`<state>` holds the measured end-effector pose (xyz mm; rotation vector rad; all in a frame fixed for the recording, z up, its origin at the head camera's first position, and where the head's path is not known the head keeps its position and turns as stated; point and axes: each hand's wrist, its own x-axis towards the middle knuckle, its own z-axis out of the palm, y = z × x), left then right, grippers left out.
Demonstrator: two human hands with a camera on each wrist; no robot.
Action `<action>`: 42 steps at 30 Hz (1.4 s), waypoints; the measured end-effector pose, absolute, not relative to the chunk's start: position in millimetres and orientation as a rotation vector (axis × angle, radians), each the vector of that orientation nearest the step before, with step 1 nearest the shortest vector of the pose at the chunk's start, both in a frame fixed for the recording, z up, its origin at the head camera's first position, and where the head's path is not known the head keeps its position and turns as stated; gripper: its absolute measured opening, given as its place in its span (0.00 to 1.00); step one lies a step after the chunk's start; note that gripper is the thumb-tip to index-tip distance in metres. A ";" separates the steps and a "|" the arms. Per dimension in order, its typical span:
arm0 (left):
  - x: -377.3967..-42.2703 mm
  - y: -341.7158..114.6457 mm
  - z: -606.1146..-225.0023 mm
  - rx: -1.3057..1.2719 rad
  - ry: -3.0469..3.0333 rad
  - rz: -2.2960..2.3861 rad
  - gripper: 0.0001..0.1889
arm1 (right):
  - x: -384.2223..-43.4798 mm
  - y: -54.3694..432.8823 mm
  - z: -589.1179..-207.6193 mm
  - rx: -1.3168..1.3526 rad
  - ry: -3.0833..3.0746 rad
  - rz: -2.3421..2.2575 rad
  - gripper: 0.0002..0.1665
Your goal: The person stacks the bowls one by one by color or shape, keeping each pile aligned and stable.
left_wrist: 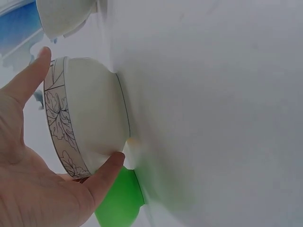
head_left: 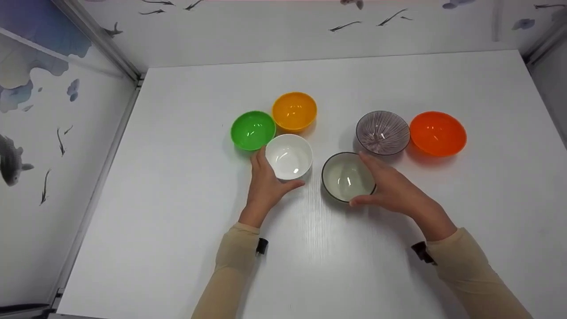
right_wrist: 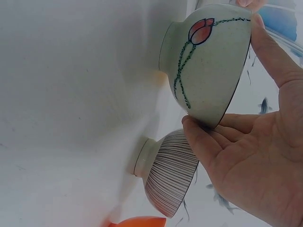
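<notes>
My left hand (head_left: 266, 184) holds a white bowl (head_left: 290, 157) by its side, thumb at the near edge and fingers at the left. A band of dark leaf drawings runs below this bowl's rim in the left wrist view. With thumb and fingers spread around its right side, my right hand (head_left: 392, 186) grips a pale grey-green bowl (head_left: 347, 177) with a dark rim. A red bud on a dotted stem decorates its outside (right_wrist: 201, 61). Both bowls stand upright, side by side with a small gap.
Behind the white bowl are a green bowl (head_left: 253, 130) and a yellow bowl (head_left: 294, 111), close together. A purple-grey striped bowl (head_left: 383, 133) and an orange bowl (head_left: 437, 134) sit side by side at the right. Panels with fish drawings border the white table (head_left: 168, 177).
</notes>
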<state>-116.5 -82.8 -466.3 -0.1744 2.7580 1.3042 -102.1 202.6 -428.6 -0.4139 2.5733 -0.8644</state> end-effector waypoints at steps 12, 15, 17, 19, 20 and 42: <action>-116.1 -80.2 -464.9 -0.171 2.804 1.284 0.66 | -101.6 204.2 -429.7 -0.433 2.592 -0.862 0.70; -116.3 -79.4 -465.0 -0.181 2.806 1.275 0.66 | -101.9 203.9 -429.6 -0.428 2.590 -0.860 0.71; -116.4 -79.0 -464.9 -0.185 2.809 1.270 0.66 | -102.0 203.6 -429.4 -0.423 2.585 -0.866 0.71; -116.2 -78.6 -464.6 -0.191 2.809 1.266 0.65 | -102.0 203.6 -429.2 -0.419 2.581 -0.871 0.71; -116.3 -78.4 -464.3 -0.194 2.809 1.266 0.65 | -102.0 203.7 -429.1 -0.417 2.579 -0.874 0.72; -115.9 -77.4 -463.0 -0.181 2.871 1.222 0.62 | -100.8 202.9 -429.9 -0.428 2.578 -0.887 0.71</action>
